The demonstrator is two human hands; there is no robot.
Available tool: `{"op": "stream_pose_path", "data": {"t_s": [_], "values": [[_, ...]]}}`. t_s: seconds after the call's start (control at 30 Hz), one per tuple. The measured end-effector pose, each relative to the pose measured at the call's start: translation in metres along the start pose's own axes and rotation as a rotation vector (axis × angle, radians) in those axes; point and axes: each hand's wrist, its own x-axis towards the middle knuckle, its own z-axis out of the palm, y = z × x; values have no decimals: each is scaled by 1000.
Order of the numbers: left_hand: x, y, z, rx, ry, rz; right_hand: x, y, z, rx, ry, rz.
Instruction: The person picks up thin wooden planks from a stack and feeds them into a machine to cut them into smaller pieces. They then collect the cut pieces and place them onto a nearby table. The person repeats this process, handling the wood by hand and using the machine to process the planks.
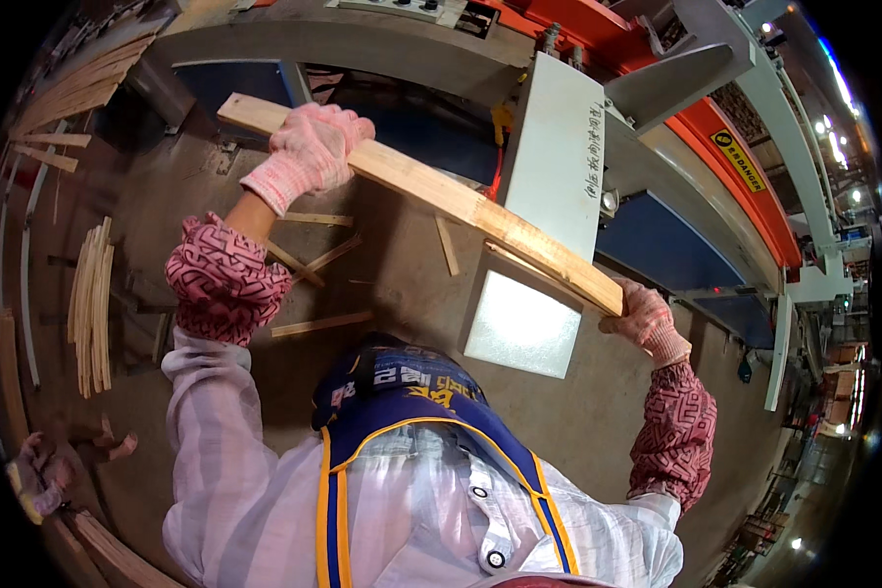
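Note:
A long, pale wooden board [451,196] slants across the view from upper left to lower right, held in front of me. My left hand [316,147], in a pink-and-white knit glove, wraps round it near its left end. At the right end my right hand [645,318], gloved alike, is closed on the board's tip; some of its fingers are hidden behind the wood. A splintered strip shows along the board's lower edge near the right. Under the board a white panel [559,127] with handwriting extends out from the machine.
A large machine with an orange-red beam [725,157] and blue panels [666,240] stands ahead. Loose wood strips [323,323] lie on the floor. Stacked strips [91,309] are at left, with more boards [88,78] behind. Another person [54,470] is at the lower left.

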Motion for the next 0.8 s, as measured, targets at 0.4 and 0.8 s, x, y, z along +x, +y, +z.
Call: {"op": "stream_pose_path", "data": {"t_s": [0.4,0.8], "values": [[8,-17,31,-8,-17,97,4,-12,5,-123,-65,-18],[18,-39,29,-171,73,110,10,-27,-38,-220,69,-118]]}}
